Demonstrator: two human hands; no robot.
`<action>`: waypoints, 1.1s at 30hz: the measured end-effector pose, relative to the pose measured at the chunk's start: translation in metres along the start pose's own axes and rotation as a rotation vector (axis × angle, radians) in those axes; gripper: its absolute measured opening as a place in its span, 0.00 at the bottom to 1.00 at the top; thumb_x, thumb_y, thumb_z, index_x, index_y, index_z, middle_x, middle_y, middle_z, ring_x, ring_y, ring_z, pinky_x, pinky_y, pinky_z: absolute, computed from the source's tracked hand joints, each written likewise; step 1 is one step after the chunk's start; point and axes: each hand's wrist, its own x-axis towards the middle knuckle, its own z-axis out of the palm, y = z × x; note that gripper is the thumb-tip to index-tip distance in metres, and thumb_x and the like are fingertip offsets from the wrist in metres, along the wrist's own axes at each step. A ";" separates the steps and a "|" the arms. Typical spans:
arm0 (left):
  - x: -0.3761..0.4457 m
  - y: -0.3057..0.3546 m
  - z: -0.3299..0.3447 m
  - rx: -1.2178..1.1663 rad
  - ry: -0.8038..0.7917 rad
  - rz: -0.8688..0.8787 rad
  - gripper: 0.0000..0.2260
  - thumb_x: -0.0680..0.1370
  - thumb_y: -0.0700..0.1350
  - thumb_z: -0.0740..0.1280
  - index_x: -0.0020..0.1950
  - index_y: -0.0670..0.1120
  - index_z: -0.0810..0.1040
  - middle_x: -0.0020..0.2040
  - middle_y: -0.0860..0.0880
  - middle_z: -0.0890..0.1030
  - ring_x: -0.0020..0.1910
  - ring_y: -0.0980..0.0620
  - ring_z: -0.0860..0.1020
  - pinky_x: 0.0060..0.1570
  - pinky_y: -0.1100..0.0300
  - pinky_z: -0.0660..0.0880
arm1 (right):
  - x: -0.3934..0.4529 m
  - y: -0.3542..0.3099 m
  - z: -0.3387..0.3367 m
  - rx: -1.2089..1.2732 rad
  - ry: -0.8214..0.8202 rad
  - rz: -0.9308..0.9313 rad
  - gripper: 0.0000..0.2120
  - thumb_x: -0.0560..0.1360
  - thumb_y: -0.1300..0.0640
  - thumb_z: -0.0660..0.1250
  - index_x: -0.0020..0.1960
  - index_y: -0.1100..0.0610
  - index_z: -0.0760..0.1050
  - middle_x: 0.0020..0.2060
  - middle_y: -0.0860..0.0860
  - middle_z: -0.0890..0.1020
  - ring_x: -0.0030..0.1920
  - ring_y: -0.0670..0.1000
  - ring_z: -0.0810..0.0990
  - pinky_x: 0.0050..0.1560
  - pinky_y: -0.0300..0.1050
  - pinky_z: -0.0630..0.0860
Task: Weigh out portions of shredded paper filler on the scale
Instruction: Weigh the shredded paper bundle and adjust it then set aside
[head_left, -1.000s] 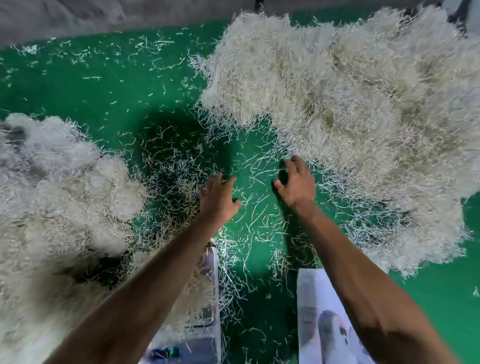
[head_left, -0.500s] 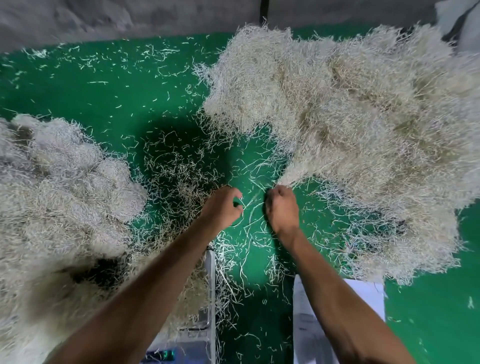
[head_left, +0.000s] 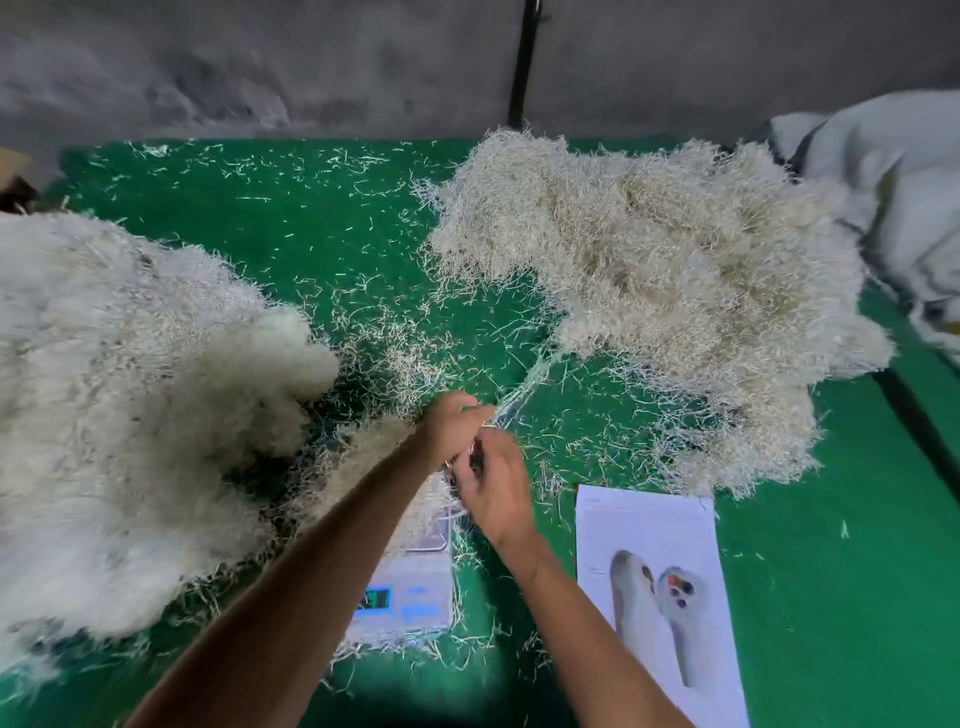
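Both hands meet at the centre of the frame, just above the scale: the left hand pinches a thin strand of shredded paper that stretches up and right toward the right pile, and the right hand sits just below it with fingers curled at the same wisp, though whether it truly grips the paper is blurred.

At the lower centre the scale lies on the green mat, its lit display partly hidden by the left forearm and its platform heaped with filler. To its right lies a printed sheet bearing a picture.

At the left of the frame spreads a large, blurred pile of shredded paper. Loose shreds scatter over the mat between the heaps. At the upper right sits the right pile, denser and tan-white. Beyond it, at the far right edge, is a white sack, and a grey wall closes the top.
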 end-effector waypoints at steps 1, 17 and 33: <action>-0.006 -0.001 -0.004 -0.101 -0.037 -0.076 0.16 0.80 0.49 0.69 0.54 0.35 0.79 0.48 0.38 0.78 0.45 0.47 0.79 0.54 0.43 0.79 | -0.008 -0.009 -0.001 0.020 0.017 -0.037 0.05 0.83 0.60 0.65 0.51 0.61 0.77 0.43 0.53 0.78 0.44 0.52 0.74 0.49 0.45 0.73; -0.103 -0.037 -0.140 -0.433 0.231 0.070 0.02 0.79 0.41 0.70 0.49 0.44 0.82 0.40 0.50 0.86 0.40 0.52 0.85 0.43 0.57 0.83 | -0.042 -0.085 -0.002 0.137 0.262 -0.072 0.15 0.80 0.51 0.65 0.62 0.57 0.78 0.51 0.44 0.79 0.51 0.47 0.78 0.59 0.36 0.69; -0.172 -0.212 -0.103 0.050 0.544 0.018 0.07 0.81 0.43 0.66 0.57 0.44 0.81 0.44 0.47 0.85 0.33 0.58 0.80 0.35 0.59 0.79 | -0.098 -0.002 0.011 -0.068 0.126 0.266 0.22 0.85 0.55 0.60 0.78 0.58 0.67 0.76 0.55 0.71 0.76 0.53 0.68 0.77 0.56 0.65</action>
